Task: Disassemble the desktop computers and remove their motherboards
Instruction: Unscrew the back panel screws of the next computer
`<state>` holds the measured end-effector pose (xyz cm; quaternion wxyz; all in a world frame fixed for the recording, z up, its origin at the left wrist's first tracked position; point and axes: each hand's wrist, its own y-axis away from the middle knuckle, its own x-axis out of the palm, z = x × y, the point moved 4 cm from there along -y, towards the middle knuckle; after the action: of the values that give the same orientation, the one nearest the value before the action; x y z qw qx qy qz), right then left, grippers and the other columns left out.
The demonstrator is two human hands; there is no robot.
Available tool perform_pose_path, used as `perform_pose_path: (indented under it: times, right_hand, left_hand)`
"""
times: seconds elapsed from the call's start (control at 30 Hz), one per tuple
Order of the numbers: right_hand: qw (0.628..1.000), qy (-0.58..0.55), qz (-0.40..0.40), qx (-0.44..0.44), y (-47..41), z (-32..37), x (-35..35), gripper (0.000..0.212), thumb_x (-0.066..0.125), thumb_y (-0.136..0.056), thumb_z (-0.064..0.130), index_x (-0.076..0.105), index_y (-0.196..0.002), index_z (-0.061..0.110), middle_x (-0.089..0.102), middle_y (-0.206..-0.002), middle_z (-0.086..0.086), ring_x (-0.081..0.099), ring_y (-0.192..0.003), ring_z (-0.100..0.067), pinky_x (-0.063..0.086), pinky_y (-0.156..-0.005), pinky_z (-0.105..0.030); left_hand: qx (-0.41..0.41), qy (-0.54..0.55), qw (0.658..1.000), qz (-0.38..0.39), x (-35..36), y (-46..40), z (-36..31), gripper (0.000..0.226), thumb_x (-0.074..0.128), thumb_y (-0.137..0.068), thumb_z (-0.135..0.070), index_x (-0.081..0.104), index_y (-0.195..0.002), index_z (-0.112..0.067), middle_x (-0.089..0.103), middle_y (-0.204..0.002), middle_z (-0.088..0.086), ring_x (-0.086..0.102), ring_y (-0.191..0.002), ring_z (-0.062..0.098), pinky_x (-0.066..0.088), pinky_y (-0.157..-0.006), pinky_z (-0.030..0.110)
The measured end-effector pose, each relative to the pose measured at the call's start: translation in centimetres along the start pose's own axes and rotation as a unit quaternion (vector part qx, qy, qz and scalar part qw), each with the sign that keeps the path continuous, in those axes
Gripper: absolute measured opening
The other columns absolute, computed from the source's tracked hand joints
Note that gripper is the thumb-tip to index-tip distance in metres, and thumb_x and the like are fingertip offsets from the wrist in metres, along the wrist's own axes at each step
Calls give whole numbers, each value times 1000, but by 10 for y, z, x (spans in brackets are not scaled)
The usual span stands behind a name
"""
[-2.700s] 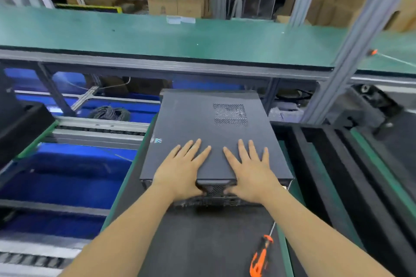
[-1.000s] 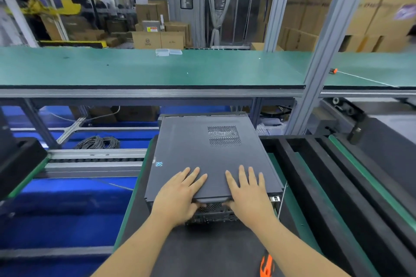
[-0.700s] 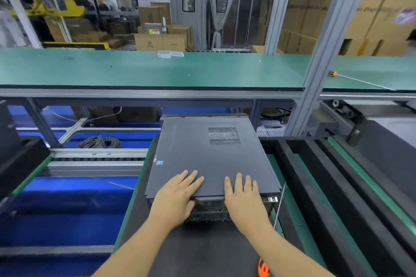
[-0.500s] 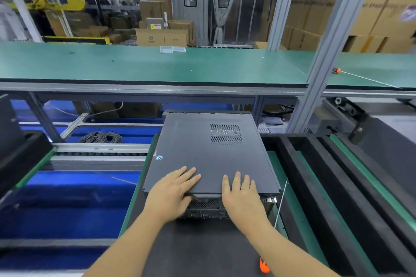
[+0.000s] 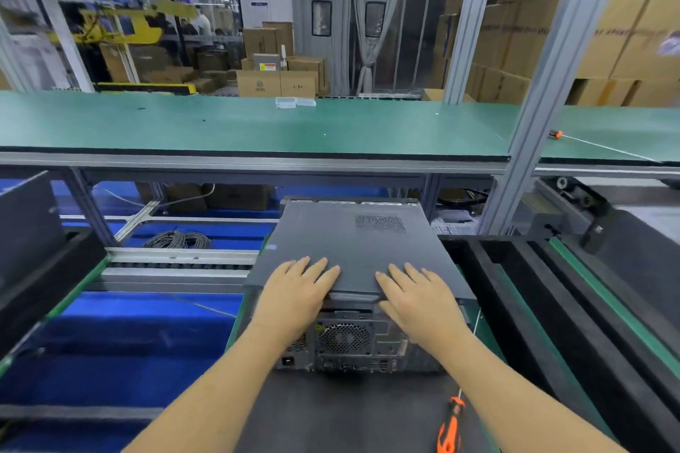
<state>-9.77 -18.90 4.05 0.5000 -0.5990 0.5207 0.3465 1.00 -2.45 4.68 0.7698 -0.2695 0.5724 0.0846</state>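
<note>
On the dark mat (image 5: pixel 353 412) at the near end of the bench, the desktop computer (image 5: pixel 353 338) lies flat with its fan grille facing the person, and the left hand (image 5: pixel 294 290) and right hand (image 5: pixel 419 296) both rest flat, fingers straight, on the near edge of its side panel (image 5: pixel 353 243). If the panel frees suddenly under this push, it may shoot toward the far edge and drop off. Uneven pressure could also jam it in its rails, and the orange screwdriver (image 5: pixel 449 428) lying just beside the right forearm could get knocked away.

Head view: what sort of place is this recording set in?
Most likely a factory or warehouse line for electronics teardown: long green workbenches on aluminium framing, stacked cardboard boxes behind, and a desktop computer under both hands beside an orange screwdriver.
</note>
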Motion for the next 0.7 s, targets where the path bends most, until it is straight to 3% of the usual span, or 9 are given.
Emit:
perform_pose_path:
  times: [0.07,0.17,0.23,0.3,0.4,0.47,0.53,0.63,0.7]
  right_hand:
    - [997,-9,-76,21,-12,-16,-30,45,85,-70,22,71,-111,10,73,-95,-8,71,-79,-31,56,-61,-35]
    - [992,2,-66,104,-33,-47,-78,36,73,-70,6,67,-104,15,70,-82,-4,64,-64,-29,34,-47,-26]
    - [988,21,-66,141,-42,-66,-101,18,64,-79,9,58,-93,19,66,-77,0,57,-63,-28,25,-49,-27]
    - [980,32,-98,168,-46,-76,-123,18,65,-78,11,56,-91,20,65,-73,-1,52,-59,-30,21,-50,-28]
    - [959,3,-190,210,-48,-82,-152,30,72,-64,3,47,-75,15,56,-56,-6,41,-45,-31,11,-49,-23]
    - [945,-15,-229,233,-46,-87,-167,34,71,-62,0,42,-72,15,47,-51,-5,32,-44,-27,8,-49,-22]
    - [932,-16,-257,254,-40,-97,-180,34,73,-60,-2,44,-71,14,39,-50,-3,29,-42,-25,6,-50,-19]
    - [917,8,-271,292,-25,-124,-194,36,71,-66,-2,40,-73,15,36,-54,-1,32,-45,-26,8,-49,-21]
    - [907,13,-277,317,-11,-150,-198,32,67,-72,1,38,-77,15,37,-58,-2,35,-50,-28,16,-49,-26]
  left_hand:
    - [38,-45,994,-96,-39,-15,4,32,83,-66,-4,74,-95,-13,74,-90,6,70,-76,28,57,-72,37]
    - [40,-94,971,-215,-83,-36,2,22,67,-68,8,65,-77,-13,64,-70,2,61,-65,27,54,-82,41]
    - [4,-98,951,-293,-100,-49,-3,26,62,-70,9,68,-83,-12,69,-86,5,66,-85,30,47,-99,51]
    - [-70,-91,933,-340,-119,-62,-7,42,60,-73,6,70,-107,-16,66,-122,10,58,-117,35,33,-110,57]
    - [-192,0,897,-399,-155,-87,-9,80,55,-76,4,36,-147,-25,26,-157,17,28,-143,40,19,-118,56]
    - [-207,141,860,-444,-173,-106,-13,93,63,-79,1,14,-153,-26,4,-161,18,14,-148,43,19,-121,52]
    - [-231,418,767,-429,-181,-129,-18,108,68,-78,4,2,-155,-33,-3,-164,13,14,-149,39,27,-118,43]
    - [-239,794,510,-229,-178,-174,-65,100,56,-89,0,-5,-156,-43,34,-156,15,52,-125,30,49,-99,41]
    - [-197,851,476,-103,-176,-200,-110,93,55,-94,-12,-6,-153,-53,53,-143,13,63,-114,31,55,-94,48]
